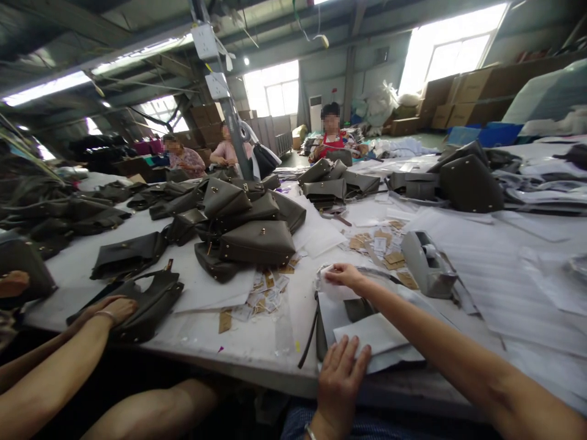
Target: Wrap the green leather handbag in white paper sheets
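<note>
A dark olive handbag lies at the table's front edge, mostly hidden under white wrapping sheets. Its narrow strap hangs off on the left side. My left hand rests flat on the near edge of the folded sheet, fingers stretched out. Over the far side of the bag, my right hand is closed, with thumb and fingers pinching a thin white sheet near the wrapped handle. Part of the bag's dark surface shows between the sheets.
A grey tape dispenser stands right of the bag. Paper tags lie scattered to the left, beside a pile of dark handbags. A co-worker's hands press on another bag at left. More people sit across the table.
</note>
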Demonstrator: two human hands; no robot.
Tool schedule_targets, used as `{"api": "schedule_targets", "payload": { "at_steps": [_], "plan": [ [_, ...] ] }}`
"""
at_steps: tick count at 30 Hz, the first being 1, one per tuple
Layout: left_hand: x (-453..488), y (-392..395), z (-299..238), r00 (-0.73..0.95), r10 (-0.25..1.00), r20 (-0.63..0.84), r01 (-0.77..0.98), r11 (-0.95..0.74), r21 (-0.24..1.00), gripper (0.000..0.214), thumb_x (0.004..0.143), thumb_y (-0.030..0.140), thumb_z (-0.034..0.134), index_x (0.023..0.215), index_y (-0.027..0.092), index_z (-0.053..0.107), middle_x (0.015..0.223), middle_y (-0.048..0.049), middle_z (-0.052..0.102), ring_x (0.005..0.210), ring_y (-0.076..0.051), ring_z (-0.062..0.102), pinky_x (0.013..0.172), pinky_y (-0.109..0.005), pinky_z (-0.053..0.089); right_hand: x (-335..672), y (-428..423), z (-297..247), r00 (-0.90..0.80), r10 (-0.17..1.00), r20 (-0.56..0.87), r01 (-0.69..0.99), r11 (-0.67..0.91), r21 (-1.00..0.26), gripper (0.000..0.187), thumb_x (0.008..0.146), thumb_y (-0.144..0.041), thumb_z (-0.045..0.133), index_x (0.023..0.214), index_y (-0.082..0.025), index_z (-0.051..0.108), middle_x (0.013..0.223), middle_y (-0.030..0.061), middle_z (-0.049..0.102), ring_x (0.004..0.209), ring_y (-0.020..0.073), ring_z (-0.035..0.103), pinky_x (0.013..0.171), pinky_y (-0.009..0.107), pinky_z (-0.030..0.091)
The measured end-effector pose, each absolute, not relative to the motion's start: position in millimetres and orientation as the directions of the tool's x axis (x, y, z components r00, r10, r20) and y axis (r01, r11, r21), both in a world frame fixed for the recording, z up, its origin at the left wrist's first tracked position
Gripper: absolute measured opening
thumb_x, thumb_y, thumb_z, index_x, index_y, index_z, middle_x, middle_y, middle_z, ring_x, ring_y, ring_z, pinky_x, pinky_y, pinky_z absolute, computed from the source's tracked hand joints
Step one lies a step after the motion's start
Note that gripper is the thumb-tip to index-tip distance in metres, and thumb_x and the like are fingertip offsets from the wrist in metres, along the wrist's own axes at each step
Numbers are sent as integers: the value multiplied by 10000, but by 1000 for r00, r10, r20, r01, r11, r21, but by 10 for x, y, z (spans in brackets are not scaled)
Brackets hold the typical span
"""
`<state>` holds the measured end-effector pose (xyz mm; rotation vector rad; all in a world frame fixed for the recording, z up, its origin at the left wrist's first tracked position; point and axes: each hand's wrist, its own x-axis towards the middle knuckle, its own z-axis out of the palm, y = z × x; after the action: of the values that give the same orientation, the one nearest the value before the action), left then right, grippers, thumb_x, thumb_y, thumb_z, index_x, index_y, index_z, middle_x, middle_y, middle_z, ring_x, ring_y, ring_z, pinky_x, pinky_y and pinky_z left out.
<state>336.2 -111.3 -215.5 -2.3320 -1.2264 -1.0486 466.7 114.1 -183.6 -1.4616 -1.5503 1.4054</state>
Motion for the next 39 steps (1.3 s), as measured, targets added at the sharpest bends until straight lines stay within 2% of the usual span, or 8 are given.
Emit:
{"api": "schedule_targets", "payload": {
  "at_steps": [6,9,13,17,20,25,35,39],
  "plan": [
    [3356,-1124,-2133,364,619,696,808,-582,94,384,1006,187,454,1355,302,563,1320,-2,650,1213,-212,614,939,-369,584,4659,995,-1627,-293,955,-44,104,-13,-994,563,581,-645,816,747,-174,555,783,29,701,778,178,680,747,302,536],
    [3347,-1123,-2139,368,634,680,804,-584,109,391,1008,176,434,1357,298,562,1344,0,633,1235,-218,597,949,-378,579,4713,778,-1503,-317,948,14,76,40,-996,508,621,-585,824,793,-173,583,779,16,698,792,181,677,779,315,529],
    [3328,-1122,-2153,395,657,642,797,-593,117,405,1002,158,432,1373,277,545,1377,3,607,1274,-218,565,990,-389,558,4830,359,-1402,-382,922,58,110,108,-988,479,719,-509,791,1027,-160,676,909,68,741,873,217,695,844,366,542],
    [3309,-1124,-2155,405,685,606,788,-597,148,397,985,144,447,1360,222,549,1358,-29,623,1288,-211,551,1071,-426,500,4967,-57,-1408,-526,838,147,247,315,-916,219,857,-393,695,915,-189,748,928,58,753,886,208,697,861,340,551],
    [3296,-1123,-2175,363,710,603,775,-590,228,369,981,171,461,1335,188,565,1270,-72,674,1216,-207,606,1063,-402,510,5061,-267,-1447,-619,753,223,220,439,-871,144,908,-297,640,926,-211,753,944,45,754,910,192,698,916,335,540],
    [3283,-1110,-2269,303,689,658,752,-597,279,345,986,175,445,1297,77,557,1176,-148,698,1155,-223,641,1015,-377,551,5182,-410,-1506,-666,690,282,177,514,-839,165,936,-218,585,969,-230,747,1016,43,746,994,175,688,998,341,511],
    [3281,-1161,-2212,239,782,576,739,-531,415,406,937,86,468,1338,145,494,1246,-128,654,1222,-213,594,1033,-383,535,5258,-479,-1524,-687,651,323,173,578,-797,213,933,-171,566,1022,-243,746,1060,63,727,1017,183,677,1015,375,510],
    [3262,-1183,-2211,214,800,561,707,-523,475,556,869,-19,430,1387,180,456,1386,-135,564,1321,-216,514,1056,-387,513,5264,-501,-1535,-730,597,332,152,615,-774,230,945,-164,544,1040,-236,741,1029,65,727,988,169,679,1050,393,484]
  ]
}}
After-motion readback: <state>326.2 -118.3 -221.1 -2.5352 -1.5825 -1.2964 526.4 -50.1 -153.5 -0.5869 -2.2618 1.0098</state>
